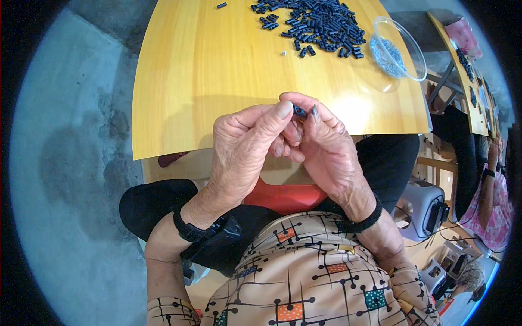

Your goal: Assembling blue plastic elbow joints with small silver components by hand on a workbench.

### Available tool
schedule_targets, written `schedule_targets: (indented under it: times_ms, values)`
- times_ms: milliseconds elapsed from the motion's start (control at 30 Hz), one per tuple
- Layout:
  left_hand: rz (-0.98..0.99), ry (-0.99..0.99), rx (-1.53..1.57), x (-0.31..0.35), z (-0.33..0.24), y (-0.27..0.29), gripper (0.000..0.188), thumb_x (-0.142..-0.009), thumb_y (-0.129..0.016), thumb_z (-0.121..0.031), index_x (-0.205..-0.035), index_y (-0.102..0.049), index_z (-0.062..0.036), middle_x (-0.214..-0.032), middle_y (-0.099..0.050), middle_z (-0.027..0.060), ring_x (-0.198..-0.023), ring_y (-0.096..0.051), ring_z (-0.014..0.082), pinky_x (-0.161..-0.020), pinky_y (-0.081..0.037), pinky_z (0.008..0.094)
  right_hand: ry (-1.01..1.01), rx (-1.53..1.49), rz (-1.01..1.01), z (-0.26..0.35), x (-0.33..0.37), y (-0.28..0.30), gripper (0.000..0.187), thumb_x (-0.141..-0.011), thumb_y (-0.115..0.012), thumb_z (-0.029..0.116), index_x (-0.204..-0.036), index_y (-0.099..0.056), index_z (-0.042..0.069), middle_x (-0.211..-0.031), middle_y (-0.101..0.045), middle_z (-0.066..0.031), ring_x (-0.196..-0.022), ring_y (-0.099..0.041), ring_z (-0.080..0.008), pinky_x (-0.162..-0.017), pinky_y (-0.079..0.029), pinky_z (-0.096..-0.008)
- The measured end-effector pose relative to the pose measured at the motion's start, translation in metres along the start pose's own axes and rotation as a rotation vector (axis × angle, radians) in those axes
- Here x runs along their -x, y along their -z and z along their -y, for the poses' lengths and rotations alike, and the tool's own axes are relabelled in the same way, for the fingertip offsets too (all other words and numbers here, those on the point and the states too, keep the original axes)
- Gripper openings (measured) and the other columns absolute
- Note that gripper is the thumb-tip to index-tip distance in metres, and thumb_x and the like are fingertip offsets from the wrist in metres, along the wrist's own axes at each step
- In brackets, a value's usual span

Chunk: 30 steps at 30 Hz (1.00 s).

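Observation:
A small dark cylindrical part (298, 111) with a hole in its side is pinched between my two hands, just above the table's near edge. My left hand (243, 136) is closed, its thumb and fingertips at the part's left end. My right hand (333, 149) closes on the other end with thumb and forefinger, the remaining fingers curled underneath. Much of the part is hidden by the fingertips. Farther back on the table lies a large pile of similar dark parts (326, 27). One tiny silvery piece (284, 53) rests in front of that pile.
A clear round plastic tub (416, 46) stands at the table's right, holding many small silvery pieces (387, 57). The yellow wooden table (206, 70) has its near edge below my hands. On the right, another person (493, 201) sits by a second table (474, 108); a grey-white stool (417, 209) is nearer.

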<state>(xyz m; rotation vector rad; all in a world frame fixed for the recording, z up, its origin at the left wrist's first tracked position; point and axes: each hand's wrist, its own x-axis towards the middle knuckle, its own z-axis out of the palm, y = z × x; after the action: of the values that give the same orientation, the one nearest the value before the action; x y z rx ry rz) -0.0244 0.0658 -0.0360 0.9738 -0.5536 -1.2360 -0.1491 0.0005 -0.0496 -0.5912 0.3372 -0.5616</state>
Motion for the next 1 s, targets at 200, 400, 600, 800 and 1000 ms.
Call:
schedule_targets:
  times_ms: [200, 400, 600, 800, 1000]
  values:
    - [-0.020, 0.014, -0.012, 0.000, 0.000, -0.001, 0.024, -0.084, -0.063, -0.021, -0.081, -0.065, 0.0026, -0.065, -0.058, 0.0069, -0.053, -0.051, 0.0074, -0.049, -0.053, 0.0240, -0.003, -0.009, 0.030, -0.001, 0.001, 0.003, 0.032, -0.090, -0.053, 0.023, -0.118, -0.054, 0.007, -0.095, -0.058, 0.0005, -0.087, -0.053, -0.0082, -0.076, -0.047, -0.0261]
    - [-0.061, 0.024, -0.059, 0.002, -0.002, -0.003, 0.020, -0.083, -0.064, -0.018, -0.083, -0.066, 0.0017, -0.064, -0.059, 0.0052, -0.052, -0.052, 0.0066, -0.047, -0.049, 0.0201, 0.009, 0.028, 0.012, -0.001, 0.002, -0.001, 0.031, -0.090, -0.053, 0.022, -0.118, -0.054, 0.007, -0.090, -0.058, 0.0016, -0.082, -0.054, -0.0069, -0.072, -0.046, -0.0235]
    - [-0.088, 0.008, -0.067, 0.001, 0.000, -0.003, 0.018, -0.083, -0.064, -0.017, -0.083, -0.066, 0.0009, -0.063, -0.060, 0.0044, -0.052, -0.050, 0.0052, -0.046, -0.041, 0.0171, 0.021, 0.085, -0.005, -0.003, 0.001, -0.004, 0.032, -0.090, -0.053, 0.020, -0.119, -0.053, 0.006, -0.090, -0.059, -0.0002, -0.082, -0.055, -0.0074, -0.067, -0.045, -0.0217]
    - [0.010, 0.057, 0.049, 0.002, -0.004, -0.001, 0.019, -0.085, -0.062, -0.019, -0.084, -0.065, 0.0004, -0.064, -0.058, 0.0031, -0.055, -0.047, 0.0051, -0.049, -0.037, 0.0187, 0.151, 0.369, 0.066, 0.007, 0.000, -0.007, 0.043, -0.087, -0.057, 0.029, -0.122, -0.050, 0.004, -0.091, -0.058, -0.0028, -0.083, -0.057, -0.0109, -0.069, -0.047, -0.0222]
    - [0.039, 0.122, 0.071, 0.009, -0.011, -0.009, 0.018, -0.084, -0.062, -0.018, -0.085, -0.065, 0.0002, -0.063, -0.056, 0.0015, -0.054, -0.045, 0.0061, -0.049, -0.035, 0.0189, 0.218, 0.623, 0.295, 0.021, -0.002, -0.002, 0.052, -0.086, -0.057, 0.035, -0.124, -0.045, 0.000, -0.120, -0.039, -0.0099, -0.078, -0.060, -0.0154, -0.072, -0.049, -0.0250]
